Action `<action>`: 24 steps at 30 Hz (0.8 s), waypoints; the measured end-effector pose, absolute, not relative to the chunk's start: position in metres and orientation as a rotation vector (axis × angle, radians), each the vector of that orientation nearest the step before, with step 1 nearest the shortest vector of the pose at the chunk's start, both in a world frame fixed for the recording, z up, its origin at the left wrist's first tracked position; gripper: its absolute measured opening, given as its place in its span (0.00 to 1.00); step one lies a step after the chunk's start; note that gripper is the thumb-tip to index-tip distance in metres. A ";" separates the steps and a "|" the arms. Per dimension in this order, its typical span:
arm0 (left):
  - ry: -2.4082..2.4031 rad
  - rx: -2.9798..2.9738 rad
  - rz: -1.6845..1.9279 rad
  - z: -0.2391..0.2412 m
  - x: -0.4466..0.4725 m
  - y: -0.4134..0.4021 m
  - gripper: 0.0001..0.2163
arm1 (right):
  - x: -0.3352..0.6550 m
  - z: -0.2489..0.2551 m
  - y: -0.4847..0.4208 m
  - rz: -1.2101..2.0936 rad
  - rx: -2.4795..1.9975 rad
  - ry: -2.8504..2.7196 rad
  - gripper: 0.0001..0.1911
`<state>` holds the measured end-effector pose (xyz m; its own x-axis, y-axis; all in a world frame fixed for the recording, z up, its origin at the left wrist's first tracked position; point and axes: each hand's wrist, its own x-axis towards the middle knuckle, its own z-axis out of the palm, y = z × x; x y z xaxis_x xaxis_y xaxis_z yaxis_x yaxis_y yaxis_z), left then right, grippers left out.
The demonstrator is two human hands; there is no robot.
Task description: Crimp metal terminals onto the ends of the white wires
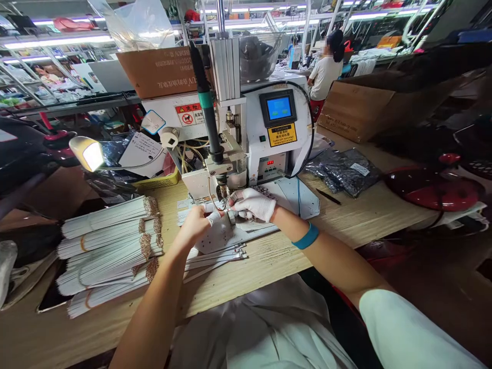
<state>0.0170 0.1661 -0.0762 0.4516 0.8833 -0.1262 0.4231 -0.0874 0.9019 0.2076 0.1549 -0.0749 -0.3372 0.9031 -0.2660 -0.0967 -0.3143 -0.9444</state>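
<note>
My left hand point(198, 223), with white covers on some fingertips, pinches at the small work fixture under the soldering head point(221, 177) of a white bench machine point(280, 148). What lies between its fingers is too small to make out. From the other side my right hand point(255, 204), in a white glove, closes its fingers at the same spot, close to the left fingertips; the piece there is hidden. White flat strips with small metal-looking ends point(230, 252) lie on the table just below the fixture. Bundled white strips with brownish ends point(111, 251) are stacked left of my left arm.
A lit lamp point(90, 154) stands at the left, near a yellow basket point(161, 179). Right of the machine lie dark plastic bags point(346, 171) and a thin black tool point(328, 197). A cardboard box point(357, 110) stands behind them. Another person point(326, 72) sits farther back.
</note>
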 end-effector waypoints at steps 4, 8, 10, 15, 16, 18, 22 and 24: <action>1.181 1.661 0.554 -0.075 0.017 0.165 0.13 | 0.207 -0.075 0.155 1.732 -1.148 -1.161 0.07; 1.214 1.666 0.539 -0.074 0.018 0.166 0.11 | 0.208 -0.081 0.158 1.736 -1.139 -1.180 0.07; 1.222 1.678 0.534 -0.074 0.018 0.167 0.11 | 0.209 -0.084 0.159 1.729 -1.124 -1.190 0.09; 1.224 1.699 0.522 -0.073 0.018 0.168 0.10 | 0.209 -0.086 0.159 1.734 -1.093 -1.176 0.09; 1.226 1.697 0.523 -0.072 0.019 0.168 0.10 | 0.209 -0.086 0.159 1.736 -1.097 -1.176 0.09; 1.229 1.684 0.530 -0.071 0.019 0.167 0.10 | 0.209 -0.086 0.159 1.740 -1.104 -1.174 0.10; 1.220 1.673 0.538 -0.071 0.019 0.167 0.09 | 0.209 -0.085 0.160 1.738 -1.106 -1.185 0.10; 1.234 1.670 0.531 -0.071 0.019 0.167 0.09 | 0.209 -0.085 0.160 1.732 -1.112 -1.192 0.09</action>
<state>0.0186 0.1668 -0.0708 0.3946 0.8998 -0.1862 0.4833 -0.0308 0.8749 0.2091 0.1599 -0.0854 -0.3461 0.9070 -0.2400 -0.0993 -0.2898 -0.9519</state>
